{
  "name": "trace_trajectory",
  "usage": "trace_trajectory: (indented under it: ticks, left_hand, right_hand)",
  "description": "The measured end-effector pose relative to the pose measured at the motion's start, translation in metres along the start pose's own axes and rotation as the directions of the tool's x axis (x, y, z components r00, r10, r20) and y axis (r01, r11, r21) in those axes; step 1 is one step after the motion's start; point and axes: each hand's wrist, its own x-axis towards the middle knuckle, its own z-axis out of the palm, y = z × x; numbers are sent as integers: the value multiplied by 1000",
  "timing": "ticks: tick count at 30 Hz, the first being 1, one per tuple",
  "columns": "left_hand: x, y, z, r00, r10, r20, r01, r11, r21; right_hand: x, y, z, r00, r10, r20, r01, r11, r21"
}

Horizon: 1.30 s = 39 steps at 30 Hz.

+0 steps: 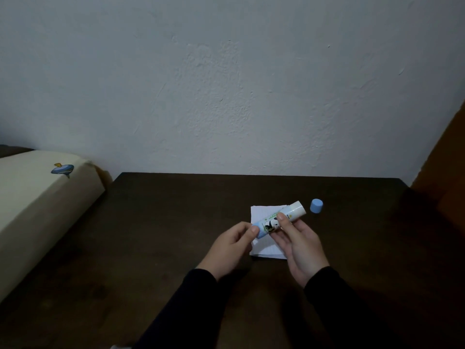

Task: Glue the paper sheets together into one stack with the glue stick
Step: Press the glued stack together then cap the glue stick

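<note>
An uncapped glue stick (279,219) with a cartoon label is held just above a small stack of white paper sheets (264,250) lying on the dark wooden table (176,235). My left hand (231,244) pinches the stick's blue base end with fingertips. My right hand (298,250) grips the middle of the tube, thumb on top. The stick's open white end points up and to the right. Its light blue cap (316,205) stands on the table just right of the papers.
A cream pillow or cushion (37,205) with a small blue print lies beyond the table's left edge. A pale wall stands right behind the table. An orange-brown surface (448,157) rises at the far right.
</note>
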Motion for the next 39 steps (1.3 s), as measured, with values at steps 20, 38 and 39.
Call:
trace_trajectory:
  ticks: [20,38,39]
  left_hand:
    - [11,6,7,999,25,19,-28,988,152]
    - [56,-4,11,990,-140,-24,141,986,87]
    - [56,-4,11,990,-139,-26,141,986,94]
  right_hand:
    - [20,-7,-17,994,88,63,-82,991,-105]
    - [127,-24,-84,925,-361,119,18,-271,-962]
    - [131,-25,-86,941,-329,78,-16,-276,-961]
